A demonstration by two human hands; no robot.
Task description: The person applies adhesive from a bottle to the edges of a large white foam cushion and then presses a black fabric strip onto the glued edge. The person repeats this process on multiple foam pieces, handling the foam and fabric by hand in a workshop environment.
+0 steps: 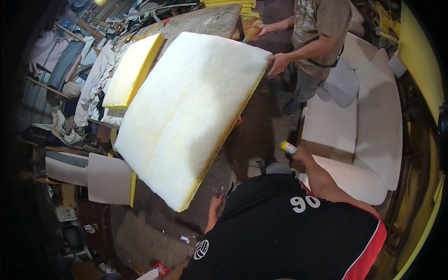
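The middle is filled by a large white foam panel (186, 107), apparently steadied by a co-worker's hand (280, 64) at its far right corner. Passage rightward is narrowed by a pale sofa (379, 116). On the worktop (205, 21), a yellow-sided foam block (133, 70) is laid. A yellow-and-white container (288, 147) is gripped in the right hand (303, 155); the left hand (217, 201) is loosely curled near the panel, its contents undeterminable.

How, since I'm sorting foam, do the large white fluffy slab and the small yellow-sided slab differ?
The large slab is bigger than the small slab. The large slab extends past the worn wooden table; the small slab rests on it. Another person's hand touches the large slab, none the small slab. Both show yellow sides.
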